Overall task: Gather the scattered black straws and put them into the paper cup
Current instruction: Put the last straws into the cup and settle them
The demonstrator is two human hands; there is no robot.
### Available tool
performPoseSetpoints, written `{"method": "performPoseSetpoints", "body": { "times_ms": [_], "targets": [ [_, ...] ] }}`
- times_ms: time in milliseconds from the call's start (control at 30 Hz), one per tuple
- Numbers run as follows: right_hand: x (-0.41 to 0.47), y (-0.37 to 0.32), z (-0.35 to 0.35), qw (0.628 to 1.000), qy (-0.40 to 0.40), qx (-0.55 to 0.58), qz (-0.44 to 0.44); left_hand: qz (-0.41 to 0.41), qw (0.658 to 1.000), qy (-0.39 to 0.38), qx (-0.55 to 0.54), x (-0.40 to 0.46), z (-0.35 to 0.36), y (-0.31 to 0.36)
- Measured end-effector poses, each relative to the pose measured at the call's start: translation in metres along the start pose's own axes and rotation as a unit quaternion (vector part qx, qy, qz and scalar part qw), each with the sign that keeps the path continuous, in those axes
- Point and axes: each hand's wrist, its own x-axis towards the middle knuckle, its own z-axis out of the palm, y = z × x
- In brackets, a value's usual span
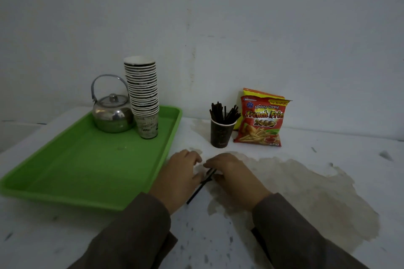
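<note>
Straws (200,188), 2 black, pinched by both hands' grip near 1 paper cup (220,132).

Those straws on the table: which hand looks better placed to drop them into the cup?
Probably the right hand: its fingers curl over the loose straws, and the cup stands just beyond it. The left hand lies beside the tray, farther from the cup.

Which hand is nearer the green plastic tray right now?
Left. The left hand lies just beside the green plastic tray's right rim; the right hand sits farther right, past the black straws.
</note>
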Motion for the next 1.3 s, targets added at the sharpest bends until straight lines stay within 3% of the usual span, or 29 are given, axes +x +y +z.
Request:
{"method": "performPoseSetpoints", "body": {
  "times_ms": [167, 400, 800, 1000, 1167, 1300],
  "targets": [
    [-0.001, 0.0, 0.008, 0.99, -0.059, -0.094, -0.088, -0.029, 0.998, -0.05, 0.035, -0.014, 0.012, -0.005],
    [-0.006, -0.001, 0.018, 0.974, -0.031, -0.191, -0.119, -0.033, 0.997, -0.057, 0.049, -0.019, 0.016, -0.009],
    [-0.016, 0.017, 0.008, 0.984, -0.004, -0.17, -0.045, -0.022, 0.997, -0.072, 0.01, -0.016, 0.012, 0.0],
    [-0.023, 0.027, -0.002, 0.987, 0.022, -0.159, -0.002, -0.004, 0.996, -0.077, 0.054, -0.012, 0.021, 0.006],
    [-0.017, 0.024, -0.015, 0.992, 0.081, 0.003, 0.1, -0.034, 0.997, -0.072, -0.002, 0.001, 0.017, 0.008],
    [-0.006, 0.02, -0.03, 0.963, 0.169, 0.147, 0.149, -0.032, 0.993, -0.035, -0.104, 0.02, 0.007, 0.014]
  ]
}}
